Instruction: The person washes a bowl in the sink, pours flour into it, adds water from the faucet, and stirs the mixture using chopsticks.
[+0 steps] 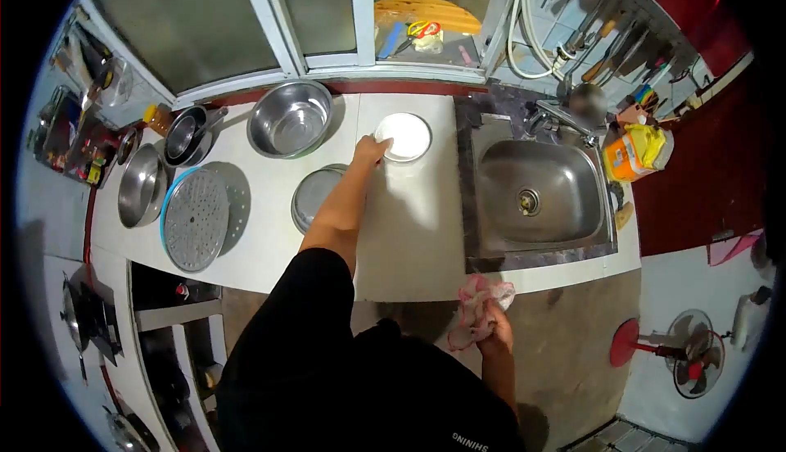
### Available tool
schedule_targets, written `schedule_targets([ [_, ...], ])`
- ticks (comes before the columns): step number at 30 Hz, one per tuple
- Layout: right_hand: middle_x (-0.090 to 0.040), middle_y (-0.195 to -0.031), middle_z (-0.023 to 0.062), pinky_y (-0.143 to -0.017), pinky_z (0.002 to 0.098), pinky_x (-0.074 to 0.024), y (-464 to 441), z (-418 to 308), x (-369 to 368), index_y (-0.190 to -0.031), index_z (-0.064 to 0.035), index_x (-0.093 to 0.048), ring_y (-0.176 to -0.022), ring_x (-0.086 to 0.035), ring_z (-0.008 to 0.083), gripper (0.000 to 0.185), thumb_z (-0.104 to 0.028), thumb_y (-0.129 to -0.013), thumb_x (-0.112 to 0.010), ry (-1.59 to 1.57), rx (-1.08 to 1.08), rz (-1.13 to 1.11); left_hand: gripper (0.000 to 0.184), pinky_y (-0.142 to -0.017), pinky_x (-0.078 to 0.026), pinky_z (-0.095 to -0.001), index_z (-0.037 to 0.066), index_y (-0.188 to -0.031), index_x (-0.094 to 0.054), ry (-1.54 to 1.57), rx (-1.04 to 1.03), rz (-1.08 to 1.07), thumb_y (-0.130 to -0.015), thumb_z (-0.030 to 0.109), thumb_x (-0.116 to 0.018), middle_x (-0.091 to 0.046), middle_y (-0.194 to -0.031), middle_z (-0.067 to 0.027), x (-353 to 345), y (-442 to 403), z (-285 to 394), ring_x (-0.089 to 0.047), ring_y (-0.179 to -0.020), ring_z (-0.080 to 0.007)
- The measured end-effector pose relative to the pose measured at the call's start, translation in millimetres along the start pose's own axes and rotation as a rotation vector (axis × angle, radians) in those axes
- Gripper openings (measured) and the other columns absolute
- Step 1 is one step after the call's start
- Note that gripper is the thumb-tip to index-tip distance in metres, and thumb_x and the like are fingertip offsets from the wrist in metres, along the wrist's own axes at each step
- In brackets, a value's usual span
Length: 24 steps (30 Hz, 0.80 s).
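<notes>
At the back of the white counter, my left hand [372, 150] grips the near left rim of a white bowl [407, 137]. The bowl rests upright or just over the counter; I cannot tell which. In front of the counter's edge, my right hand [498, 333] is closed round a crumpled pink-and-white cloth [477, 309] that hangs from the fingers. A round metal pan or lid [313, 198] lies beside my left forearm, partly hidden by it. Behind that stands a large steel basin [291, 119].
A steel sink [540, 190] with a faucet [565, 120] is set in at the right. On the left are a perforated steamer tray [195, 219], a steel bowl [141, 186] and dark pans [188, 135]. An orange-and-yellow packet [634, 155] stands right of the sink.
</notes>
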State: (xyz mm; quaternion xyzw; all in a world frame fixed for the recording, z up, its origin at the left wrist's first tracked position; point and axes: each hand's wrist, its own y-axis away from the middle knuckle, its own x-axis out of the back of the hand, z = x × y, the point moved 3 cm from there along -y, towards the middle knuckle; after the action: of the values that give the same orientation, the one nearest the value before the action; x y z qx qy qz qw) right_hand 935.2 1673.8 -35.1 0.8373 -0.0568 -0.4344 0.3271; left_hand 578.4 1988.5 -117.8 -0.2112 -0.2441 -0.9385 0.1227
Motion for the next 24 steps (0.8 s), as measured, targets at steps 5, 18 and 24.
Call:
schedule_targets([
  [5, -0.058, -0.097, 0.0093, -0.072, 0.0361, -0.0505, -40, 1, -33, -0.113, -0.0028, -0.047, -0.088, -0.059, 0.023, 0.03, -0.013, -0.085, -0.053, 0.045, -0.091, -0.028, 0.02, -0.049, -0.048, -0.0348, -0.003, -0.074, -0.063, -0.357, -0.075, -0.028, -0.074, 0.015, -0.055, -0.062, -0.065, -0.0149, -4, -40, -5, -0.062, -0.053, -0.0233],
  [18, -0.059, -0.089, 0.008, -0.064, 0.0313, -0.0493, -136, 20, -4, -0.107, -0.0065, -0.054, -0.08, -0.059, 0.0192, 0.028, -0.022, -0.083, -0.058, 0.663, 0.014, -0.342, 0.014, -0.073, -0.05, -0.0375, 0.0, -0.082, -0.064, -0.76, -0.219, 0.141, -0.073, 0.008, -0.056, -0.064, -0.084, -0.0188, 15, -23, 49, -0.063, -0.083, -0.0304],
  [24, -0.057, -0.08, 0.003, -0.059, 0.0296, -0.0461, -190, 17, -50, -0.118, -0.0027, -0.044, -0.067, -0.054, 0.0143, 0.044, -0.02, -0.082, -0.06, 0.828, 0.166, -0.318, 0.021, -0.062, -0.051, -0.0397, -0.003, -0.095, -0.055, -0.695, -0.331, 0.212, -0.078, 0.005, -0.046, -0.062, -0.078, -0.0205, 19, 18, 80, -0.063, -0.069, -0.0326],
])
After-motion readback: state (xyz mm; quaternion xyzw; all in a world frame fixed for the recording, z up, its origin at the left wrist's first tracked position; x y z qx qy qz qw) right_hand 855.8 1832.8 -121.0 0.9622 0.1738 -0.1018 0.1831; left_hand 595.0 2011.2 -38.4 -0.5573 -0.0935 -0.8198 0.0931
